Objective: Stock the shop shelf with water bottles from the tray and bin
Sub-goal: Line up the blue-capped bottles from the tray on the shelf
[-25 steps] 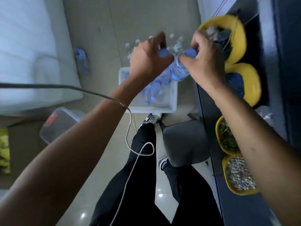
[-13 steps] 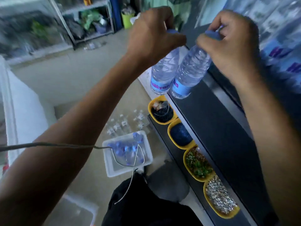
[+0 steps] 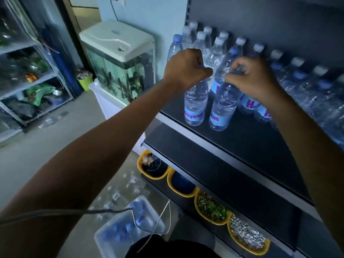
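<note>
left grip (image 3: 186,68) is clenched over the cap end of the left bottle (image 3: 195,103), and right grip (image 3: 255,79) is curled round the neck of the right bottle (image 3: 223,103). each bottle hangs directly below its grip, and the two are just beside each other. nearest the body, a clear bin (image 3: 106,244) on the floor holds blue-capped bottles (image 3: 137,207), and a cable (image 3: 83,212) runs across in front of it. beyond, four yellow bowls (image 3: 183,194) line a low ledge. above them is the dark shelf (image 3: 251,146), with both held bottles near its front edge. the left bottle is upright and the right one leans slightly. whether their bases rest on the board is unclear. behind the grips, rows of stocked bottles (image 3: 301,81) fill the shelf to its back panel. far left stands a fish tank (image 3: 121,71).
</note>
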A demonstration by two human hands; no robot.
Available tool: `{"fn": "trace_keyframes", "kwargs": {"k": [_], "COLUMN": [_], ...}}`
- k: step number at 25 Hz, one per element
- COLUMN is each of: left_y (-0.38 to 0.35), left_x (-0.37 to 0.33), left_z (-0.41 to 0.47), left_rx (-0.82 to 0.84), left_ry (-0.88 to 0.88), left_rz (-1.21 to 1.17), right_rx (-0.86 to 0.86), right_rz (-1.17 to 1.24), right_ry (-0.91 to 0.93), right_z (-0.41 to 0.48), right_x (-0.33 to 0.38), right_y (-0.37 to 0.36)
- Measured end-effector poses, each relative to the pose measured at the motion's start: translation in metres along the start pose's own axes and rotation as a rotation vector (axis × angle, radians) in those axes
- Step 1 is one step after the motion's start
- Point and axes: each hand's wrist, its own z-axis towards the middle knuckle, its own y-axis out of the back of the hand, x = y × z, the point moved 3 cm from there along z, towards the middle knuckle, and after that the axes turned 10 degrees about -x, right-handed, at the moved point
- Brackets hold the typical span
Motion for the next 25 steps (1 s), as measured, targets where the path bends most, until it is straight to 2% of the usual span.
{"fn": "trace_keyframes", "kwargs": {"k": [4,7,9,12,15,17,19,21,25], "left_y": [-0.032,-0.050,-0.056,-0.060,-0.066,-0.076,-0.091,-0.106,-0.128], "left_x": [0.002,0.001,0.005,0.016,0.033,0.056,0.086,0.110,0.127], "left_z": [0.014,0.023,0.026,0.025,0.008,-0.016,-0.045,-0.063,-0.062], "left_rx": [0.089,0.057,0.023,-0.014,0.006,0.072,0.166,0.261,0.269], "left_ry": [-0.032,-0.045,-0.015,0.095,0.148,0.164,0.160,0.165,0.167], "left_rz": [0.002,0.016,0.004,-0.115,-0.281,-0.333,-0.291,-0.197,-0.112], "right_rx": [-0.009,-0.050,-0.066,-0.135,-0.279,-0.289,-0.305,-0.325,-0.263], "right_rz": [0.011,0.046,0.018,-0.010,0.140,0.225,0.238,0.313,0.429], "right_ry": [-0.046,-0.111,-0.086,-0.102,-0.125,-0.207,-0.280,-0.255,-0.203], "right_z": [-0.006,-0.008,-0.011,-0.025,-0.044,-0.057,-0.070,-0.073,-0.070], "right_x": [-0.034,-0.047,-0.053,-0.056,-0.061,-0.070,-0.080,-0.084,-0.087], "right_y": [-0.002,-0.001,-0.006,-0.016,-0.029,-0.042,-0.052,-0.058,-0.066]}}
